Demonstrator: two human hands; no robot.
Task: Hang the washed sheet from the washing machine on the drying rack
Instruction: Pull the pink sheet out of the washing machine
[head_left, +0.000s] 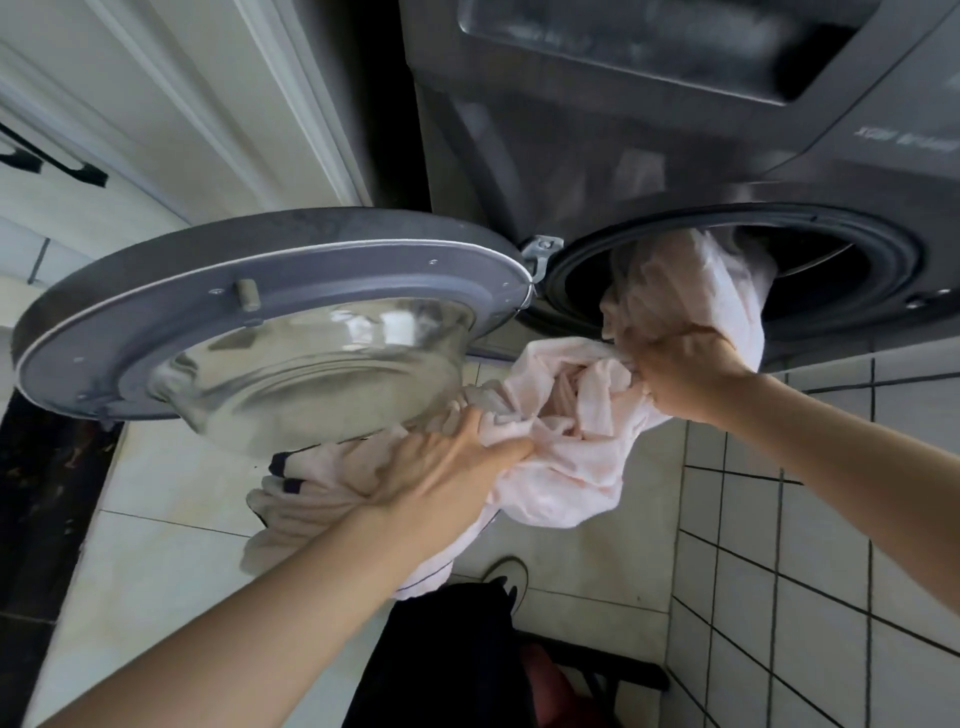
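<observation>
A: Far left?
B: White panelled door with a black handle. Below it a dark mottled floor strip, then pale floor tiles.

A: What is in the way?
B: The round door of the washing machine, swung wide open to the left on its hinge. Its glass bowl bulges toward the camera, hangs over the left end of the cloth and hides part of it.

A: Where is the sheet?
B: Pale pink, bunched. One end is inside the drum mouth. The middle sags between both hands in front of the machine. The rest droops below the door toward the floor, with dark trim showing there.

A: And the left hand?
B: Just under the bowl's rim, palm down on the bunch. The fingers dig into the folds and grip them; the fingertips are buried.

A: The right hand?
B: A closed fist round a twisted length of sheet, at the lower lip of the drum mouth.

A: Further right and below?
B: Dark grey machine front with a drawer recess at the top. Small white tiles with dark grout under the right forearm. One shoe and a dark trouser leg at bottom centre.
</observation>
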